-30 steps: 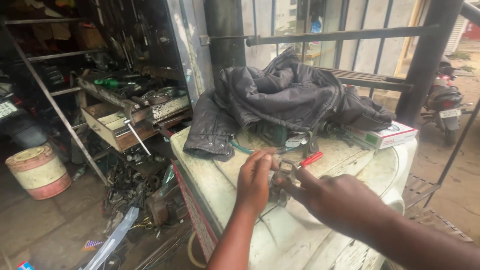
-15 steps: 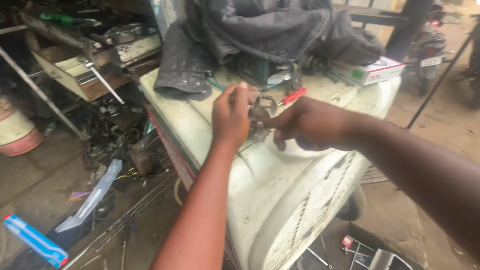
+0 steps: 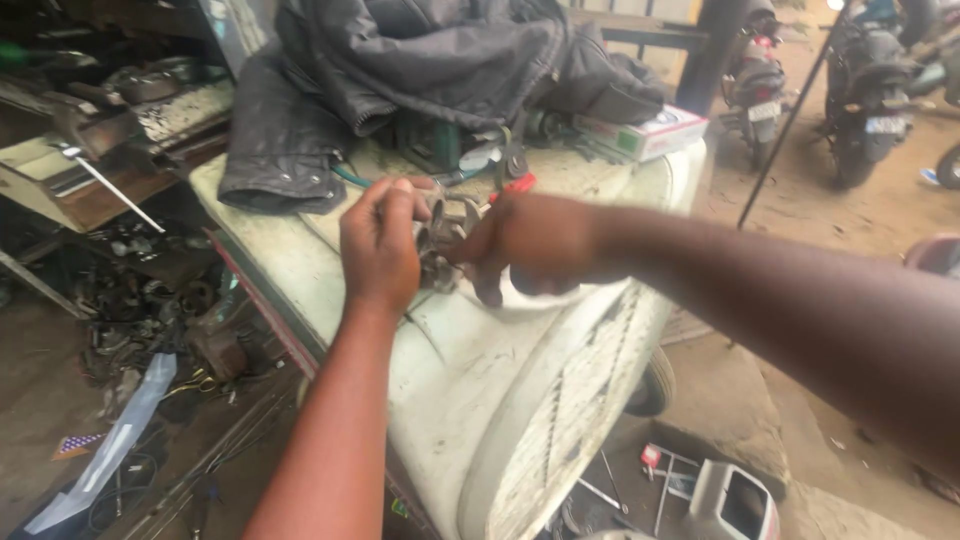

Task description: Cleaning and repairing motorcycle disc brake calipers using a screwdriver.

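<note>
head view: both hands meet over a small grey metal part (image 3: pixel 445 240) near the far edge of a worn white drum-shaped casing (image 3: pixel 500 400). left hand (image 3: pixel 380 245) closes its fingers on the part's left side; right hand (image 3: pixel 530 245) pinches it from the right. the part sits between them, just above the casing top. a red-handled tool (image 3: pixel 518 183) lies just behind, near a dark jacket (image 3: pixel 420 60) and a flat white-and-green box (image 3: pixel 645 135) at the far right corner.
</note>
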